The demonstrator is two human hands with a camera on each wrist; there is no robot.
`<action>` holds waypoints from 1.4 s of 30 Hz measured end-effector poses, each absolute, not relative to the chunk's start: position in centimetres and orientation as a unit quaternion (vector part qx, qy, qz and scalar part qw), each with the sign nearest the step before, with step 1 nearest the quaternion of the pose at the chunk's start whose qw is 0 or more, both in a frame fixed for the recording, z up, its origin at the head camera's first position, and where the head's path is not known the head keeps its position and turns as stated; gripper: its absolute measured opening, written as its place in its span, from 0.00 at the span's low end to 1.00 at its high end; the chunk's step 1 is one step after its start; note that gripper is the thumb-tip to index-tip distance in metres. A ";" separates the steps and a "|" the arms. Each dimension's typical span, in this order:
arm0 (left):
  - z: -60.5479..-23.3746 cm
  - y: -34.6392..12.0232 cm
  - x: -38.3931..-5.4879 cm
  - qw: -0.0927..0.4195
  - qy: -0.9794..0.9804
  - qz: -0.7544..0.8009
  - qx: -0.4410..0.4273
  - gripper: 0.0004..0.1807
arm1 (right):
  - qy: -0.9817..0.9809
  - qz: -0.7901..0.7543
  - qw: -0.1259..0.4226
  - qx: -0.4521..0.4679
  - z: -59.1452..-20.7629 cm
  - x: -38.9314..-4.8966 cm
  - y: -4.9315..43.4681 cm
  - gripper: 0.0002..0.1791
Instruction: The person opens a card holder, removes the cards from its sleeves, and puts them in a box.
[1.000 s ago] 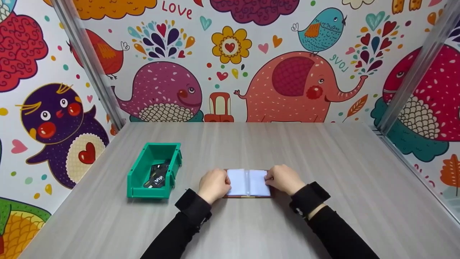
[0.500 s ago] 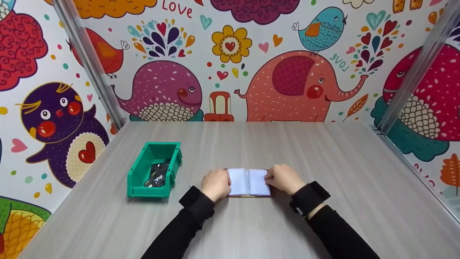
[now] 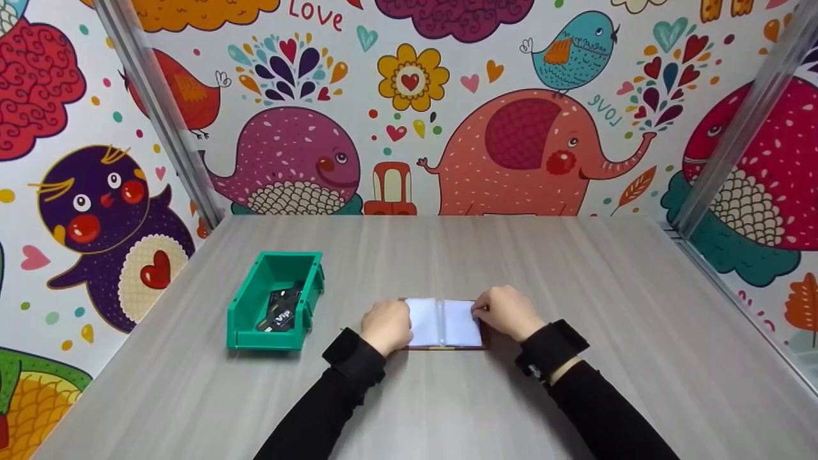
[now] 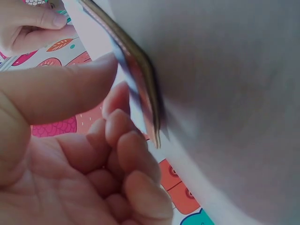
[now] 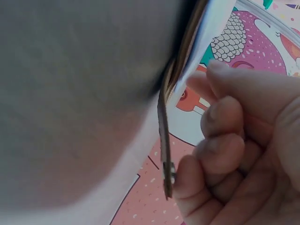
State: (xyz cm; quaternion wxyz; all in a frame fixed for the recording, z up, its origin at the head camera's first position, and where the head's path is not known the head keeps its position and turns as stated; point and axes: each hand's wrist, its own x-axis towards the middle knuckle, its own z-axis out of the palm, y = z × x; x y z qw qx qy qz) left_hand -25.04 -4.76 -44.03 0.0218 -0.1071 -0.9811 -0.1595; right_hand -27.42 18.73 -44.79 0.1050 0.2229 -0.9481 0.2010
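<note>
A small card holder (image 3: pixel 441 347) lies open on the table, with white pages in clear sleeves, a brown cover and a strap with a metal snap (image 5: pixel 169 173). My left hand (image 3: pixel 387 326) holds its left side, thumb on the page (image 4: pixel 124 70) and the other fingers curled at the cover's edge. At the upper right, my right hand (image 3: pixel 509 313) pinches the edge of the right page (image 3: pixel 461 324) between thumb and index finger. Beyond that page a strip of brown cover shows. The right hand's other fingers curl close to the strap.
A green bin (image 3: pixel 263 341) stands on the table to the left, holding several black cards (image 3: pixel 281 312) marked "VIP". Walls printed with cartoon animals enclose the back and sides of the wooden table (image 3: pixel 511 255).
My left hand has shifted slightly right over the card holder's left edge. The right hand has risen a little at the right page's corner, and more of the cover shows beside it.
</note>
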 end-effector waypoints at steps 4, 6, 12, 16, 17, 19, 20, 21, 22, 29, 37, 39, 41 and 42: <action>-44.0 -4.7 -25.0 0.024 -0.981 -0.164 -0.104 0.07 | -0.953 0.189 0.098 0.216 -44.7 -27.6 18.5 0.07; -44.0 -4.7 -25.0 0.024 -0.981 -0.164 -0.103 0.06 | -0.954 0.180 0.099 0.220 -44.6 -27.7 18.4 0.08; -43.9 -4.8 -25.1 0.030 -0.981 -0.158 -0.112 0.04 | -0.952 0.151 0.104 0.244 -44.4 -27.8 18.1 0.06; -43.8 -4.7 -25.0 0.032 -0.981 -0.155 -0.116 0.05 | -0.951 0.144 0.107 0.253 -44.4 -27.7 18.1 0.04; -43.7 -4.7 -25.0 0.031 -0.981 -0.155 -0.113 0.06 | -0.950 0.145 0.107 0.255 -44.4 -27.7 18.1 0.04; -43.7 -4.6 -24.9 0.026 -0.982 -0.153 -0.107 0.06 | -0.949 0.153 0.105 0.255 -44.4 -27.6 18.1 0.04; -43.7 -4.6 -24.9 0.024 -0.983 -0.152 -0.103 0.07 | -0.948 0.156 0.103 0.256 -44.4 -27.6 18.1 0.04; -43.7 -4.6 -24.9 0.022 -0.983 -0.151 -0.100 0.07 | -0.948 0.159 0.100 0.258 -44.4 -27.5 18.1 0.04; -43.7 -4.6 -24.9 0.020 -0.984 -0.150 -0.098 0.07 | -0.947 0.162 0.096 0.261 -44.3 -27.5 18.1 0.04; -43.8 -4.7 -25.0 0.022 -0.983 -0.151 -0.098 0.07 | -0.936 0.193 0.071 0.284 -44.6 -27.4 18.2 0.04; -43.8 -4.8 -24.9 0.025 -0.982 -0.157 -0.102 0.09 | -0.927 0.244 0.002 0.285 -44.5 -27.2 17.9 0.03; -43.8 -4.8 -24.9 0.025 -0.982 -0.156 -0.102 0.08 | -0.928 0.243 0.000 0.283 -44.5 -27.2 17.8 0.02; -43.8 -4.8 -24.9 0.027 -0.982 -0.156 -0.104 0.08 | -0.928 0.242 -0.001 0.282 -44.6 -27.1 17.8 0.02; -43.8 -4.8 -24.9 0.026 -0.982 -0.155 -0.104 0.08 | -0.929 0.242 -0.001 0.281 -44.6 -27.1 17.7 0.02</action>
